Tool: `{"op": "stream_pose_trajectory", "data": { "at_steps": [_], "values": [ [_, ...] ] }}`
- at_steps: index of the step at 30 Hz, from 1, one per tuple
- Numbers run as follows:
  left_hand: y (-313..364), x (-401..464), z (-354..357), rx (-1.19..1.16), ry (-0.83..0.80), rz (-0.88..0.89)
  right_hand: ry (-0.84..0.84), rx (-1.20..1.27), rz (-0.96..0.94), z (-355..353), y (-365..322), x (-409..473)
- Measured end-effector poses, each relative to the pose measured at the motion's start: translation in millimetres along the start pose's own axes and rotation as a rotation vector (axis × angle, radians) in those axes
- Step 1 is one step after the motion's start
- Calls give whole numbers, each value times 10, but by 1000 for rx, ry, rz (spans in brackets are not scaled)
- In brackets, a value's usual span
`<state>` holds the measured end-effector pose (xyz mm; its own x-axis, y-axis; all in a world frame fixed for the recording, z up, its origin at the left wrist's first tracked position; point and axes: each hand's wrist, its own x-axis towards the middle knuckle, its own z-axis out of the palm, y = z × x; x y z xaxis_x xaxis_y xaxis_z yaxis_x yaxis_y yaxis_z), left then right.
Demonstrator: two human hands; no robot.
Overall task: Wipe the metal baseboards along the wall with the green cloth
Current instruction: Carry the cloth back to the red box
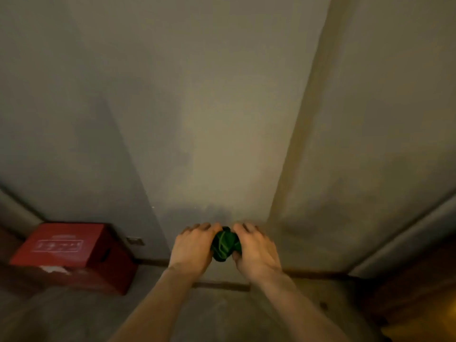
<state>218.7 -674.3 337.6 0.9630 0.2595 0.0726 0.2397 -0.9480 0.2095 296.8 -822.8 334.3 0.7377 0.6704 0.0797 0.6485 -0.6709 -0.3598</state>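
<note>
A bunched green cloth [225, 246] is held between both my hands, in front of a grey wall. My left hand [193, 248] grips its left side and my right hand [256, 253] grips its right side, fingers curled over the top. A dark, thin baseboard strip [222, 285] runs along the foot of the wall below my wrists, and continues to the left [150, 262] and to the right [315, 272]. Part of the strip is hidden behind my forearms.
A red cardboard box [71, 253] stands on the floor at the left against the wall. A small wall outlet [135, 241] sits beside it. A wall column edge [291, 169] projects at the right. A grey sloping surface [404, 245] lies far right.
</note>
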Motion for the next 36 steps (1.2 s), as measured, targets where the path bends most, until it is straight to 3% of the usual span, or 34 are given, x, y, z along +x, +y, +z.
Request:
{"op": "stream_pose_trajectory", "data": {
  "at_steps": [7, 19, 27, 36],
  "values": [
    [-223, -328, -572, 70, 154, -150, 47, -16, -272, -289, -553, 205],
    [-1012, -814, -1137, 128, 289, -345, 42, -10, -534, -212, -1641, 577],
    [-1944, -1169, -1358, 134, 325, -460, -4, -11, -644, 162, -2658, 923],
    [-3440, -1686, -1593, 161, 363, -616, -49, 0, -739, 833, -4162, 1262]
  ]
}}
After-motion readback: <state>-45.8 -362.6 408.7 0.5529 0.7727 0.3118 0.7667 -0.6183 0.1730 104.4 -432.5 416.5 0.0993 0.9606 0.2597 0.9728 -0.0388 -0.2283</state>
